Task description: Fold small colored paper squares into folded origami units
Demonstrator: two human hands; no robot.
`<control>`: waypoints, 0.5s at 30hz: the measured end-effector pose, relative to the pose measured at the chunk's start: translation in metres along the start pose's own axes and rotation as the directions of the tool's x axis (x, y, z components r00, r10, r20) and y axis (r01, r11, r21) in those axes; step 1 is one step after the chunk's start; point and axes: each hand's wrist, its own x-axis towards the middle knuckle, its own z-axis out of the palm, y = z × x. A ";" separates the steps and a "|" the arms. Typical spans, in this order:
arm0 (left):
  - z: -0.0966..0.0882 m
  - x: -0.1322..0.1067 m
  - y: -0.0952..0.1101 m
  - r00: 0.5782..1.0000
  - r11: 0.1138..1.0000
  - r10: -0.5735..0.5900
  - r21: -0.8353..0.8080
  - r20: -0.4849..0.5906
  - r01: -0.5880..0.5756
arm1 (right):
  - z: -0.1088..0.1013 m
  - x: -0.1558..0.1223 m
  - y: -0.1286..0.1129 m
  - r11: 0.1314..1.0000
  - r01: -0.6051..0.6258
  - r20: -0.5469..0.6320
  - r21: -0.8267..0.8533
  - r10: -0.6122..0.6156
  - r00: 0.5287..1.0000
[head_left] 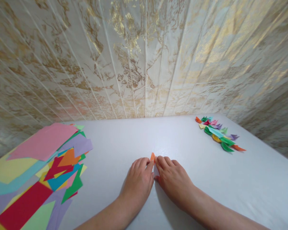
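Note:
A small folded piece of orange paper stands at the middle of the white table, its pointed tip turned away from me. My left hand is closed on its left side, with the thumb pressed along the paper. From the other side, my right hand pinches it, fingers bent over the right edge. Most of the orange paper is hidden under my fingers, so its full shape does not show.
On the left lies a spread of coloured paper, with a large pink sheet, a red sheet and several small cut pieces. Several folded paper shapes sit at the back right. A gold-patterned curtain hangs behind the table.

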 end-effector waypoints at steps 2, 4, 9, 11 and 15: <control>-0.002 -0.001 0.001 1.000 1.000 0.002 -0.019 -0.010 -0.002 | 0.003 -0.002 0.002 1.000 -0.003 -0.032 0.026 0.004 0.999; -0.003 -0.001 0.001 1.000 1.000 0.008 -0.026 -0.016 -0.008 | 0.006 -0.004 0.003 0.999 -0.011 -0.056 0.051 0.014 0.998; -0.004 0.000 0.001 0.999 1.000 0.018 0.004 -0.040 -0.018 | 0.006 -0.004 0.004 0.997 -0.017 -0.040 0.071 0.020 0.999; -0.004 0.000 0.001 0.999 1.000 0.021 0.010 -0.046 -0.021 | 0.005 -0.003 0.004 0.998 -0.020 -0.032 0.065 0.022 0.999; -0.004 -0.001 0.001 0.998 0.999 0.035 0.038 -0.045 -0.033 | 0.006 -0.003 0.004 0.998 -0.018 -0.034 0.056 0.020 0.999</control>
